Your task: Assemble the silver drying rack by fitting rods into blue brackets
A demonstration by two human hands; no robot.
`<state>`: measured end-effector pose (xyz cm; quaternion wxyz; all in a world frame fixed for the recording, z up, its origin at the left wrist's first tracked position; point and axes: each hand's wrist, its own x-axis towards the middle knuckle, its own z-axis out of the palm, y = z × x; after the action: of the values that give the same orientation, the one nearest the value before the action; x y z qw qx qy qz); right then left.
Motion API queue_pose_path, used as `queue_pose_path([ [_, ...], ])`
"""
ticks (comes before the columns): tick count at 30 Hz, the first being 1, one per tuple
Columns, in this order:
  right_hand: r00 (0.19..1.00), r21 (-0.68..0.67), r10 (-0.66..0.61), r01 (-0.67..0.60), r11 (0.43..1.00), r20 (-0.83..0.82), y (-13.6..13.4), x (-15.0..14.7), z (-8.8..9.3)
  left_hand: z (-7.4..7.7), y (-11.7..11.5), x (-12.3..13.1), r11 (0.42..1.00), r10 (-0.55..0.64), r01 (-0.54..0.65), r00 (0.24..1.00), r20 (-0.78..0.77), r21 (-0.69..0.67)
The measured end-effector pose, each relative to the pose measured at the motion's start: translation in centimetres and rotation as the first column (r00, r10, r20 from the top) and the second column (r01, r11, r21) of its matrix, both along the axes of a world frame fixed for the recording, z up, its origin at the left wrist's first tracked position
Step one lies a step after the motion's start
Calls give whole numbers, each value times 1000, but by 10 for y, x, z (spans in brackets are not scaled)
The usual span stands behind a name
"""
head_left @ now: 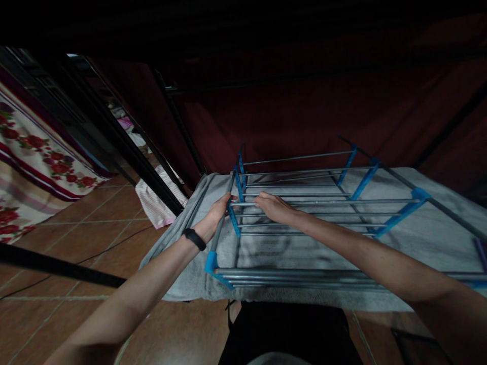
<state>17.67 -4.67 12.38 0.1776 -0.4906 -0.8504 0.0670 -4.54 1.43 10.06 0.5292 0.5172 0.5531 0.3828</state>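
Note:
A rack of grey metal tubes with blue plastic connectors (420, 194) lies on a grey towel-like cloth (297, 248). My left hand (219, 210), with a black band on its wrist, is closed around the rack's left side tube, at a blue connector. My right hand (271, 205) is closed on a metal rod (342, 202) of the rack, a short way right of that joint. The rod's left end meets the connector beside my left fingers. Some of my fingertips are hidden behind the tubes.
A dark red curtain (297, 121) hangs behind the cloth-covered surface. Black metal posts (125, 142) stand at the left, near a floral cloth (49, 157) and a pale cloth (158, 195). A cable (110, 247) crosses the tiled floor (45, 289).

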Motion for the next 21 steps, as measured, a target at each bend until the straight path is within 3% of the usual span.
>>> queue_pose_path([
  [5,999,33,1,-2,999,43,-1,0,0,0,0,1,1000,5,-4,999,-47,22],
  [15,947,77,20,-47,996,319,-10,-2,9,11,-6,5,999,20,-15,990,-139,32],
  [21,911,118,16,-70,991,413,-8,-5,9,11,-8,3,997,-9,19,993,-119,78],
])
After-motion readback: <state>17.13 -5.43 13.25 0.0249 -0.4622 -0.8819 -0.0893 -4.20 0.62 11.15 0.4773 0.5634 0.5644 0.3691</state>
